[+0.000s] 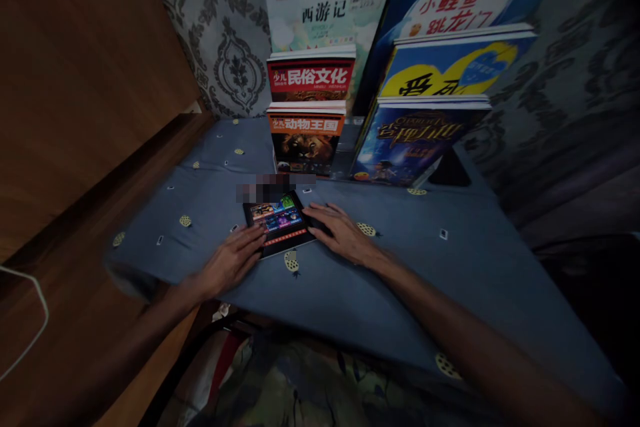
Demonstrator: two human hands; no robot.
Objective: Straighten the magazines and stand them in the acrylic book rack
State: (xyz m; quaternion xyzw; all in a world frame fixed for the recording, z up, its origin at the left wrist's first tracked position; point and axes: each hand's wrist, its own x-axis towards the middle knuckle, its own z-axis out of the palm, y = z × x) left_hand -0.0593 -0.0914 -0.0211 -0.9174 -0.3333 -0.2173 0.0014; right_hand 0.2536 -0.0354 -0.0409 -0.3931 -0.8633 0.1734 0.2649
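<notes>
Left hand [234, 255] and right hand [345, 233], outstretched, seemingly steady the book [281, 219] by its left and right edges; lifting needs pinching.

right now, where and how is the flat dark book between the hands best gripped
The dark book is probably best pinched by its left and right edges, coming from both sides: it lies flat, looks thin, the left hand and right hand are at those edges, and standing books crowd its far side.
</notes>
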